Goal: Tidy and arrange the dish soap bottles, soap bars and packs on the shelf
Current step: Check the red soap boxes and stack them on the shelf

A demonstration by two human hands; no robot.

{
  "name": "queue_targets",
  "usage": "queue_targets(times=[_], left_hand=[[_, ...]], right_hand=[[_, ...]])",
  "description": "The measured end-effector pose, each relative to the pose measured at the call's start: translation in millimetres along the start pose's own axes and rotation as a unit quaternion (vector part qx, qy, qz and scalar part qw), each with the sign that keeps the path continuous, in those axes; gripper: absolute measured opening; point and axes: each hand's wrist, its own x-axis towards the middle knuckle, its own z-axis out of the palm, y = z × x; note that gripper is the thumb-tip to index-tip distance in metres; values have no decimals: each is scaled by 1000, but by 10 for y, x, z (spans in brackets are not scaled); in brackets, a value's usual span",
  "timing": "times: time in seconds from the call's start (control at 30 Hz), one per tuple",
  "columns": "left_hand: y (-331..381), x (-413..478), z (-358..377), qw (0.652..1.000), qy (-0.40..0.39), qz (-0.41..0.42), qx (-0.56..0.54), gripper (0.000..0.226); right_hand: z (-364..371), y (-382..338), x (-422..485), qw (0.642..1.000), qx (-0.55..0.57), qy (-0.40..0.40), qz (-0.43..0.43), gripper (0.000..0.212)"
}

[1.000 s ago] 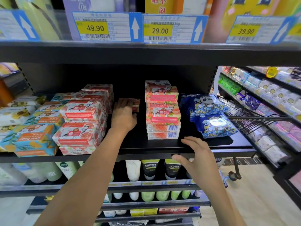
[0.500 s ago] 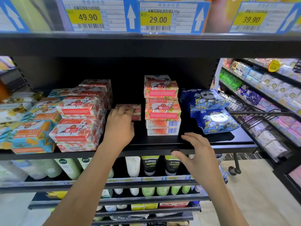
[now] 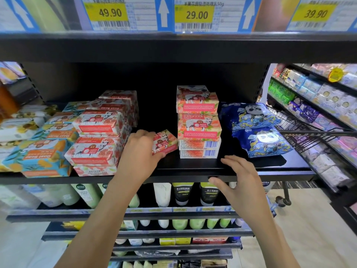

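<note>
My left hand (image 3: 140, 153) grips a red-and-white soap bar box (image 3: 166, 142), tilted and lifted a little off the black shelf (image 3: 193, 170). To its left stand stacks of the same red soap boxes (image 3: 98, 136). To its right rises a stack of soap boxes (image 3: 199, 122). Two blue panda packs (image 3: 257, 130) lie at the shelf's right end. My right hand (image 3: 239, 182) hovers with fingers spread over the shelf's front edge, holding nothing.
Blue and orange soap boxes (image 3: 38, 157) and yellow-white packs (image 3: 21, 124) fill the far left. Tubes and bottles (image 3: 181, 194) stand on the shelves below. A black wire cart (image 3: 309, 138) juts in at right, beside another stocked aisle shelf (image 3: 328, 97). Price labels (image 3: 195, 15) hang above.
My left hand has pulled the single soap box forward from the back of the shelf and tilted it up. My right hand has stayed near the shelf edge.
</note>
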Motion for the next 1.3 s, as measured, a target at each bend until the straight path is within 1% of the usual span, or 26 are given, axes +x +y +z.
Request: queue_targets(times=[0.13,0.23,0.33,0.43,0.5,0.57,0.67,0.77,0.87,0.9,0.93,1.0,1.03,1.07,1.1,1.17,1.2,1.3], left_hand=[[37,-275,-101,999,6,-15,-28,68],[23,-535,-195,998,17,-8,-67,70],[-9,-735,-249,991,25,-8,-128,68],[-26,-866,-249,982,21,22,-184,66],[10,-934,-236,979,21,42,-199,68],[70,-1001,-205,976,25,59,-209,71],[182,-1110,-144,973,18,72,-219,73],[250,-1203,-80,974,16,67,-214,77],[270,-1288,-65,978,11,35,-207,89],[267,-1319,-70,973,6,16,-230,95],[270,-1345,-80,961,-2,-13,-277,100],[261,-1395,-105,912,-16,-84,-401,103],[259,-1421,-121,887,-14,-115,-448,98],[251,-1434,-137,867,-11,-140,-477,88],[249,-1441,-162,854,-15,-158,-496,75],[240,-1450,-209,842,-35,-165,-512,46],[221,-1470,-216,838,-42,-165,-519,40],[152,-1517,-212,826,-43,-164,-538,40]], right_hand=[[4,-6,-19,1000,3,7,-6,63],[17,-27,-51,1000,6,15,-22,57],[-3,-164,-134,996,80,21,-16,46],[-22,-393,-241,984,180,12,-8,40],[-34,-535,-269,967,255,-27,12,41],[-37,-629,-255,941,325,-86,36,46],[-24,-703,-232,901,399,-158,62,40],[-14,-679,-226,862,466,-175,99,34],[7,-631,-256,841,490,-189,125,36],[16,-624,-267,837,494,-194,131,36],[31,-620,-277,833,500,-197,135,37],[65,-624,-308,824,511,-201,143,41],[79,-634,-331,819,516,-202,146,44],[91,-653,-349,816,522,-200,147,46],[94,-681,-372,812,528,-198,149,49],[105,-742,-424,808,536,-191,152,49],[109,-766,-456,808,537,-188,152,48],[90,-823,-509,820,520,-187,150,47]])
